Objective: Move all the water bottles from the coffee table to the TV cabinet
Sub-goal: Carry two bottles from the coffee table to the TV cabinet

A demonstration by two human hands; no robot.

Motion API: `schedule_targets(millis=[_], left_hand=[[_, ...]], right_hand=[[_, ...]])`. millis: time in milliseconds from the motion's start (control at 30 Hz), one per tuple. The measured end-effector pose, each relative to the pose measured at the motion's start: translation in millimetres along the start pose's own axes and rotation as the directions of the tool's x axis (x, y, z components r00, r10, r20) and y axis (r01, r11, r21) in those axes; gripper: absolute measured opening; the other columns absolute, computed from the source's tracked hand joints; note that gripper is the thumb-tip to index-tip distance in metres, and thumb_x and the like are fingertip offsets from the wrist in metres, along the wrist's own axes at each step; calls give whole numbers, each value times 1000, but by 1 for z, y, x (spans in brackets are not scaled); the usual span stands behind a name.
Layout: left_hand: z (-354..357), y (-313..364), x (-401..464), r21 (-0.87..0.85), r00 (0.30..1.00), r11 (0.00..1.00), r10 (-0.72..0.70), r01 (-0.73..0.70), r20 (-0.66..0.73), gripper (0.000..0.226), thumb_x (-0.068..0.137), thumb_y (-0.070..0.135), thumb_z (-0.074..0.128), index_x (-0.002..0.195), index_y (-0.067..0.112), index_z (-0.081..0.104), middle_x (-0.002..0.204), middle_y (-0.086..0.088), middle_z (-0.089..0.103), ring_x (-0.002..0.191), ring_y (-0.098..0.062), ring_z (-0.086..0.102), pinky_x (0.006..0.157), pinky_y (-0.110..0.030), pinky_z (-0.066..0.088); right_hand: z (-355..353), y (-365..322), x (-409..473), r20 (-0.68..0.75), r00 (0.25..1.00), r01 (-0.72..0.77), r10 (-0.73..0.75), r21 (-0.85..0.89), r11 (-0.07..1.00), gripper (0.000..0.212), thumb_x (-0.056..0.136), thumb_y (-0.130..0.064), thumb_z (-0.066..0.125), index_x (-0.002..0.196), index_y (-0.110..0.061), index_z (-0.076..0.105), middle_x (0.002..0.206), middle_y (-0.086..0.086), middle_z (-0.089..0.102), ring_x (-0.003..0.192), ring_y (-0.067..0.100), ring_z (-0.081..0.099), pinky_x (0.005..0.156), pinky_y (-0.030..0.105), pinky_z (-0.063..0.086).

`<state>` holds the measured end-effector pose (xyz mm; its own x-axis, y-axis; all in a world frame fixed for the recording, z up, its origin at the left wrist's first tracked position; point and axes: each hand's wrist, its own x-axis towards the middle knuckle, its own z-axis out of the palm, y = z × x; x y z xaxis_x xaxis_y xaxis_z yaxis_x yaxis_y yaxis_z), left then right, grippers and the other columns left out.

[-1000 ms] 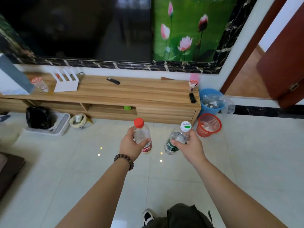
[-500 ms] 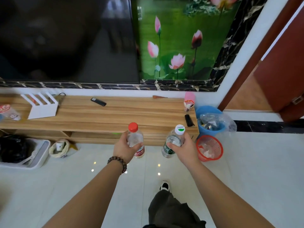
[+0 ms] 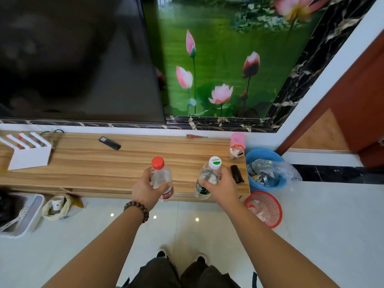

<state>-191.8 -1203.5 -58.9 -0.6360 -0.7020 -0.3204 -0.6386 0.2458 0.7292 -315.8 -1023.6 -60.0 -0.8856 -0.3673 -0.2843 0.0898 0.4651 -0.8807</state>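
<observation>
I stand right in front of the wooden TV cabinet (image 3: pixel 104 165). My left hand (image 3: pixel 145 190) grips a clear water bottle with a red cap (image 3: pixel 161 175) around its middle. My right hand (image 3: pixel 223 188) grips a clear water bottle with a white and green cap (image 3: pixel 208 175). Both bottles are upright and held over the cabinet's front edge, right of its middle. Whether their bases touch the top cannot be told. The coffee table is out of view.
On the cabinet lie a black remote (image 3: pixel 109 143), a white rack (image 3: pixel 27 150), a pink cup (image 3: pixel 237 144) and a black object (image 3: pixel 236 173). A blue bin (image 3: pixel 265 169) and a red basket (image 3: pixel 264 208) stand on the floor at the right. A TV (image 3: pixel 72 59) hangs above.
I have walked up to the cabinet; both hands carried the bottles forward, from over the floor to over the cabinet's front edge.
</observation>
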Motion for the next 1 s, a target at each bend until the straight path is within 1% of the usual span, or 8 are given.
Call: schedule_targets(millis=[167, 300, 467, 533, 667, 800, 933, 1000], left_hand=[[-6, 3, 48, 14, 1000, 1000, -3, 3, 30, 68, 71, 45, 77, 128, 21, 47, 119, 0, 63, 105, -23, 61, 88, -40, 52], [-14, 6, 88, -36, 997, 999, 24, -22, 74, 69, 72, 40, 77, 131, 23, 45, 121, 1, 61, 110, -23, 59, 91, -40, 50], [-13, -2, 143, -65, 993, 996, 66, -60, 100, 69, 71, 39, 78, 131, 25, 46, 122, 1, 61, 110, -22, 60, 94, -41, 50], [-5, -11, 164, -71, 993, 996, 68, -61, 93, 70, 70, 39, 79, 130, 25, 46, 122, 1, 61, 110, -22, 59, 94, -41, 50], [28, -36, 213, -68, 989, 992, 112, -106, 93, 71, 68, 39, 80, 130, 25, 47, 118, 2, 62, 107, -21, 61, 92, -41, 51], [74, -72, 281, -51, 982, 986, 163, -159, 100, 73, 70, 37, 80, 132, 22, 45, 116, 1, 62, 107, -22, 60, 92, -39, 51], [119, -100, 352, -13, 972, 973, 232, -231, 50, 74, 70, 40, 79, 131, 20, 45, 120, -2, 62, 109, -23, 59, 92, -38, 49], [137, -108, 381, -10, 964, 964, 265, -264, 31, 74, 70, 40, 79, 132, 19, 44, 122, -1, 61, 111, -22, 58, 93, -37, 49]], right_hand=[[18, -12, 36, -7, 999, -32, 32, -16, 999, 61, 69, -21, 82, 122, -17, 53, 110, -7, 58, 107, 17, 57, 92, 35, 48], [39, -23, 62, -38, 997, -63, 61, -32, 998, 60, 69, -23, 82, 121, -17, 53, 114, -2, 62, 107, 18, 58, 92, 39, 49], [68, -31, 95, -88, 994, -63, 59, -34, 997, 58, 72, -22, 79, 123, -18, 51, 107, -7, 57, 98, 9, 51, 81, 26, 38], [82, -26, 112, -78, 995, -61, 59, -21, 998, 60, 72, -22, 80, 124, -20, 50, 107, -8, 58, 99, 10, 53, 82, 27, 40], [117, 9, 163, -70, 996, -50, 51, 15, 999, 61, 70, -22, 81, 122, -23, 50, 109, -8, 63, 102, 13, 59, 88, 32, 48], [149, 59, 225, -111, 993, -37, 42, 50, 998, 54, 70, -19, 81, 117, -18, 53, 94, -12, 61, 94, 15, 62, 72, 20, 44], [177, 103, 293, -110, 993, 30, -29, 5, 1000, 57, 70, -24, 81, 119, -20, 52, 97, -12, 57, 94, 14, 59, 83, 30, 45], [188, 122, 326, -106, 991, 82, -83, -11, 997, 59, 69, -26, 81, 119, -19, 51, 103, -7, 61, 99, 17, 60, 88, 36, 49]])
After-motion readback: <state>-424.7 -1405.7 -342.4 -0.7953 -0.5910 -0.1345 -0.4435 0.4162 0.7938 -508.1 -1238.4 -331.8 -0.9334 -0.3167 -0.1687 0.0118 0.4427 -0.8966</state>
